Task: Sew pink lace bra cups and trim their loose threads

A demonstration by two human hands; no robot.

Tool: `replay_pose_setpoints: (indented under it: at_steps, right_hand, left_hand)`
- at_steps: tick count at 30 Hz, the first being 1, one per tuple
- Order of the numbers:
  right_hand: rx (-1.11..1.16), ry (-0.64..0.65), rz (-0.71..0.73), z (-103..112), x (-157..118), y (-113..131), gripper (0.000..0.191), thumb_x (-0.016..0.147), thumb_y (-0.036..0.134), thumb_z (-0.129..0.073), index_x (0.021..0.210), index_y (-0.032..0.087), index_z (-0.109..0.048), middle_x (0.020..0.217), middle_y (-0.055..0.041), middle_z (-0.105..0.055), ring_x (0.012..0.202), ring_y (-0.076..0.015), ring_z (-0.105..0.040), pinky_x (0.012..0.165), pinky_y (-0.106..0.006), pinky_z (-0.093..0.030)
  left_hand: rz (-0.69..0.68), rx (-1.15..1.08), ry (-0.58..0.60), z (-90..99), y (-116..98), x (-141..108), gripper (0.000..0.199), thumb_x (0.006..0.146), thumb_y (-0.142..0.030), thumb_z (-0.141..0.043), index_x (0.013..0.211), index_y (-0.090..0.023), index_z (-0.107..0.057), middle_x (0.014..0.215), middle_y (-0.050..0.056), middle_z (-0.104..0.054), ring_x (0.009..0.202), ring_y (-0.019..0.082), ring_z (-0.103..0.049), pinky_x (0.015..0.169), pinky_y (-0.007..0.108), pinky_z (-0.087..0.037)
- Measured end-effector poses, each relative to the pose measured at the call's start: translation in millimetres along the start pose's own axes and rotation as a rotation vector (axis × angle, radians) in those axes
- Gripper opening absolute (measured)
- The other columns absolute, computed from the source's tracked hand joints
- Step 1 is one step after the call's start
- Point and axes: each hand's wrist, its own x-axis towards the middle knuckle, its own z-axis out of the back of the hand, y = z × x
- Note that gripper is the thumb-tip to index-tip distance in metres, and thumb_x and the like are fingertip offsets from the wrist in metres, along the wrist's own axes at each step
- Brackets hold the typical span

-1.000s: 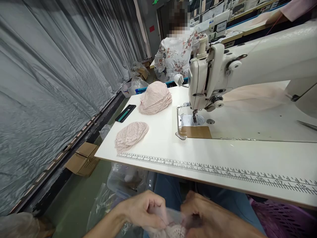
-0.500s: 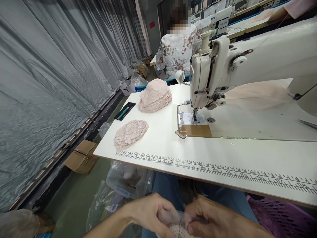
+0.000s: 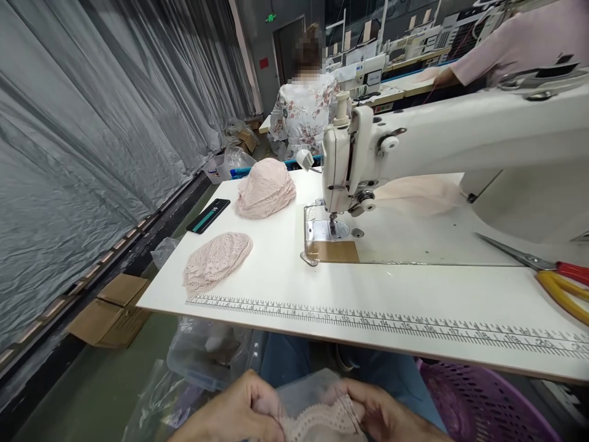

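The left hand is closed and pinches the pink lace piece in the lap, at 6 o'clock below the white table. The right hand grips its other end, fingers curled. At 3 o'clock lie scissors.

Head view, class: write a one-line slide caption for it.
Both hands, left and right, pinch pink lace trim in the lap, below a white table with a sewing machine.

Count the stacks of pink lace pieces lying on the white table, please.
2. The flat stack lies near the table's front left corner; the taller stack lies behind it, left of the sewing machine. Others may hide behind the machine.
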Motion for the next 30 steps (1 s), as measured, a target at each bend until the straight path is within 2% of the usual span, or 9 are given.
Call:
replay_pose_setpoints:
  at_steps: [2, 7, 11, 13, 16, 19, 22, 25, 30]
  right_hand:
    - [-0.031, -0.033, 0.018, -6, 1, -2, 0.051, 0.058, 0.042, -0.086, 0.101, 0.023, -0.064, 0.088, 0.0026, -0.062, 0.082, -0.0143, -0.056, 0.071, -0.022, -0.039]
    - [-0.127, -0.014, 0.050, -10, 6, 3, 0.035, 0.072, 0.046, -0.076, 0.093, 0.019, -0.068, 0.072, 0.0043, -0.050, 0.066, -0.0093, -0.043, 0.062, -0.020, -0.031]
    - [-0.207, -0.026, 0.076, -6, 6, 1, 0.036, 0.074, 0.050, -0.072, 0.081, 0.015, -0.071, 0.063, 0.0049, -0.042, 0.058, -0.0080, -0.032, 0.052, -0.020, -0.023]
    - [-0.245, -0.042, 0.084, -5, 6, -2, 0.038, 0.075, 0.052, -0.070, 0.074, 0.014, -0.072, 0.060, 0.0050, -0.039, 0.056, -0.0080, -0.030, 0.052, -0.021, -0.024]
    - [-0.259, -0.051, 0.083, -5, 7, -5, 0.042, 0.074, 0.056, -0.069, 0.072, 0.014, -0.074, 0.060, 0.0038, -0.041, 0.058, -0.0096, -0.035, 0.056, -0.022, -0.031]
    - [-0.247, -0.053, 0.082, -6, 11, -9, 0.044, 0.073, 0.058, -0.067, 0.077, 0.015, -0.075, 0.063, 0.0017, -0.049, 0.061, -0.0116, -0.043, 0.057, -0.023, -0.034]
    - [-0.231, -0.082, 0.076, -5, 13, -13, 0.045, 0.075, 0.058, -0.066, 0.077, 0.015, -0.076, 0.063, 0.0008, -0.053, 0.060, -0.0108, -0.046, 0.054, -0.021, -0.034]
    - [-0.219, -0.115, 0.074, -2, 12, -16, 0.045, 0.077, 0.058, -0.065, 0.074, 0.014, -0.075, 0.061, -0.0002, -0.056, 0.060, -0.0113, -0.050, 0.055, -0.021, -0.037]
    - [-0.194, -0.046, 0.064, -6, 8, -7, 0.044, 0.081, 0.056, -0.063, 0.089, 0.016, -0.077, 0.073, -0.0046, -0.068, 0.077, -0.0213, -0.066, 0.074, -0.032, -0.048]
  left_hand:
    - [-0.020, -0.004, 0.008, -1.1, -1, -2, 0.039, 0.050, -0.045, -0.086, 0.064, -0.010, -0.074, 0.048, -0.002, -0.049, 0.046, 0.006, -0.036, 0.043, 0.017, -0.025]
    - [-0.059, 0.013, 0.039, -4.3, -10, -9, 0.039, 0.054, -0.048, -0.084, 0.065, -0.012, -0.074, 0.047, -0.004, -0.045, 0.047, 0.006, -0.031, 0.047, 0.018, -0.026]
    - [-0.088, 0.063, 0.042, -1.6, -8, -10, 0.040, 0.058, -0.050, -0.082, 0.058, -0.011, -0.070, 0.045, -0.006, -0.032, 0.045, 0.005, -0.021, 0.044, 0.019, -0.021]
    - [-0.098, 0.104, 0.046, -0.4, -4, -10, 0.042, 0.061, -0.051, -0.080, 0.054, -0.011, -0.066, 0.045, -0.006, -0.028, 0.045, 0.005, -0.021, 0.043, 0.020, -0.017]
    - [-0.096, 0.167, 0.050, -1.7, 0, -8, 0.044, 0.063, -0.051, -0.078, 0.051, -0.011, -0.063, 0.047, -0.006, -0.025, 0.047, 0.005, -0.020, 0.043, 0.021, -0.013]
    - [-0.092, 0.186, 0.069, -5.1, 2, -6, 0.038, 0.064, -0.048, -0.078, 0.057, -0.012, -0.068, 0.048, -0.006, -0.027, 0.048, 0.006, -0.021, 0.044, 0.020, -0.017]
    - [-0.130, 0.204, 0.074, -6.4, 3, -5, 0.026, 0.069, -0.038, -0.074, 0.062, -0.012, -0.072, 0.049, -0.006, -0.031, 0.048, 0.006, -0.025, 0.044, 0.019, -0.020]
    - [-0.149, 0.224, 0.064, -5.1, 1, -6, 0.024, 0.070, -0.028, -0.071, 0.054, -0.011, -0.068, 0.046, -0.006, -0.027, 0.046, 0.005, -0.024, 0.042, 0.018, -0.018]
    - [-0.104, 0.254, 0.090, -5.6, -5, -7, 0.018, 0.069, -0.024, -0.069, 0.055, -0.012, -0.069, 0.045, -0.006, -0.029, 0.045, 0.005, -0.024, 0.041, 0.018, -0.016]
